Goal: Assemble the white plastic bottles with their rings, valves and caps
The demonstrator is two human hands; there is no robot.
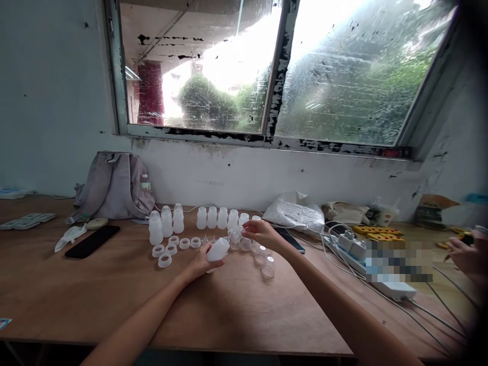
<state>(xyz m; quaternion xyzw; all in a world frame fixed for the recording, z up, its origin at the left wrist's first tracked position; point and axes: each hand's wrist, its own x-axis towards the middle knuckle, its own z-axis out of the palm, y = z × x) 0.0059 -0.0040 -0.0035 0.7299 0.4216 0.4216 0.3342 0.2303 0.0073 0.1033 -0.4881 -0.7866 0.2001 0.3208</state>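
In the head view, the left hand is wrapped around a frosted, milky plastic bottle, held tilted above the front of the surface. The right hand has its fingertips drawn narrow on a small clear piece, just beyond the bottle; its exact shape is too small to tell.

Behind them a row of uncapped bottles stands upright, smooth and rounded, with the same cloudy finish. Left of that row, three capped bottles wear clear domed tops. Nearer lie translucent rings, flat and open-centred, and to the right, glossy see-through cups.

The surface is brown, board-like and faintly mottled. A soft, creased grey fabric backpack leans at the wall, whose pale paint is stained and pitted; a crinkled silvery bag slumps farther right. A flat black phone lies at left. At the right edge shows another person's hand.
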